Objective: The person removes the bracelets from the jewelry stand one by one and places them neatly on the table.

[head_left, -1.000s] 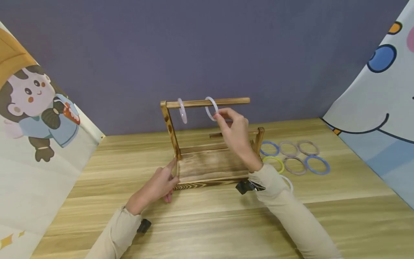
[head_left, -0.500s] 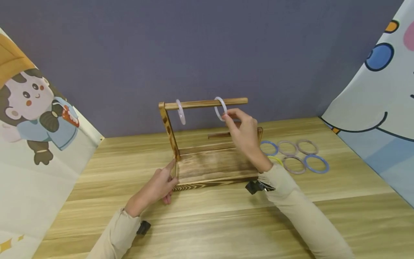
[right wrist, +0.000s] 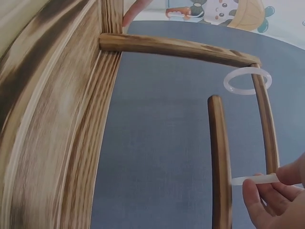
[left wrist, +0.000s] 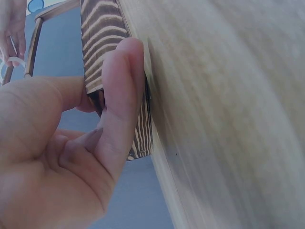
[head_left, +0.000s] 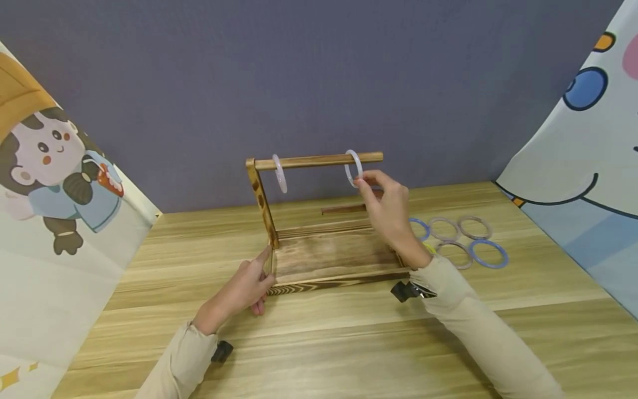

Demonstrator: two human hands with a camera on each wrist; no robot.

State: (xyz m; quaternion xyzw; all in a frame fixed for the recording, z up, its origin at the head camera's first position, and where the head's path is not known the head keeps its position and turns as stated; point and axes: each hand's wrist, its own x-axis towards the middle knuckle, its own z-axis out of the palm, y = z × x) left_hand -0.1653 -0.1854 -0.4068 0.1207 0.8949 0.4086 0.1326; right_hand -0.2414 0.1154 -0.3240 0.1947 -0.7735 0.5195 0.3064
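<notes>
A wooden display rack [head_left: 324,255] stands on the table, with a long top bar [head_left: 309,162] joined to its left post. My left hand [head_left: 246,285] grips the front left corner of its base; in the left wrist view, fingers [left wrist: 121,90] bend around the dark-grained end. With thumb and fingertips, my right hand [head_left: 389,208] pinches a white bangle [head_left: 358,162] at its lower edge. That bangle encircles the top bar close to the free right end. Farther left, a pale pink bangle [head_left: 281,174] hangs from the same bar. The rack's right post is mostly hidden behind my right hand.
Right of the rack, several bangles lie flat on the table, among them a blue bangle [head_left: 489,267], a brownish bangle [head_left: 474,218] and a partly covered yellow bangle [head_left: 430,249]. A shorter lower bar [head_left: 344,209] juts leftward. Behind rises a grey-blue wall [head_left: 319,72].
My right hand has moved the white bangle rightward along the top bar, from near its middle toward the free end. The left hand keeps its place on the base corner.
</notes>
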